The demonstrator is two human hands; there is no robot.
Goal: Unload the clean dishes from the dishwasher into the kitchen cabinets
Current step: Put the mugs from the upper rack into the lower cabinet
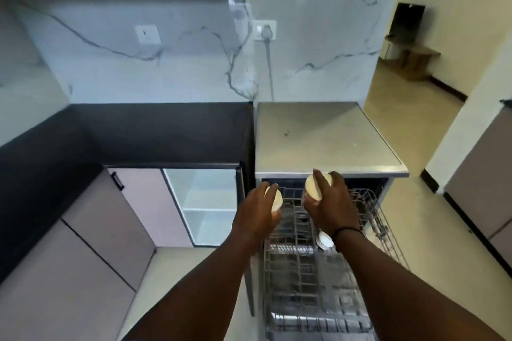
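The dishwasher (pixel 327 135) stands open with its wire rack (pixel 310 271) pulled out toward me. My left hand (pixel 257 216) grips a small white cup (pixel 276 199) above the rack's far left corner. Over the rack's far middle, my right hand (pixel 329 207) grips another small white cup (pixel 313 188). One more white dish (pixel 325 241) lies in the rack just below my right wrist. Left of the dishwasher, a lower cabinet (pixel 205 202) stands open, showing white shelves.
A black countertop (pixel 155 133) runs along the marble wall and down the left side. Closed pinkish cabinet doors (pixel 91 252) line the left. A power cord (pixel 270 63) hangs from a wall socket behind the dishwasher. A doorway opens to the right.
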